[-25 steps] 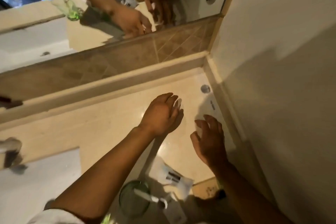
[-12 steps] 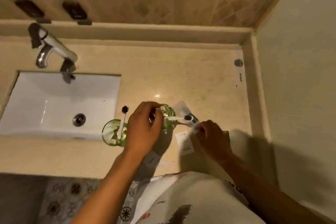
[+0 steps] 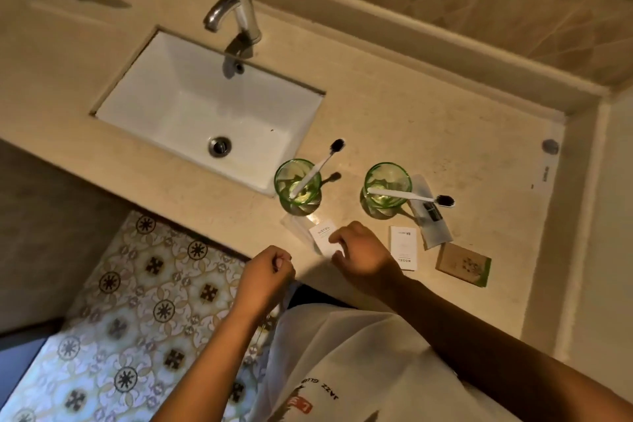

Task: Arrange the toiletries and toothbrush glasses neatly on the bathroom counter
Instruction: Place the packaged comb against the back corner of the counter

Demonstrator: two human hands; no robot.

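Two green glasses stand on the beige counter [image 3: 445, 134] right of the sink. The left glass [image 3: 298, 187] holds a white toothbrush [image 3: 318, 166] leaning up and right. The right glass [image 3: 387, 189] has a toothbrush [image 3: 411, 196] lying across its rim. A white sachet [image 3: 321, 237] lies below the left glass, and my right hand [image 3: 363, 255] rests on its near end, fingers touching it. A second white sachet [image 3: 404, 248], a clear packet [image 3: 430, 216] and a brown soap box [image 3: 463, 263] lie to the right. My left hand [image 3: 265, 276] hovers curled at the counter's front edge, holding nothing.
The white sink [image 3: 205, 110] with its drain and the chrome faucet [image 3: 236, 7] sit at the left. A tiled backsplash runs along the back, a wall closes the right side. Patterned floor tiles [image 3: 137, 319] lie below the counter edge.
The view swung down and left. My left hand let go of the right glass and drew back to the counter's edge. My right hand moved left from the packet to the white sachet.
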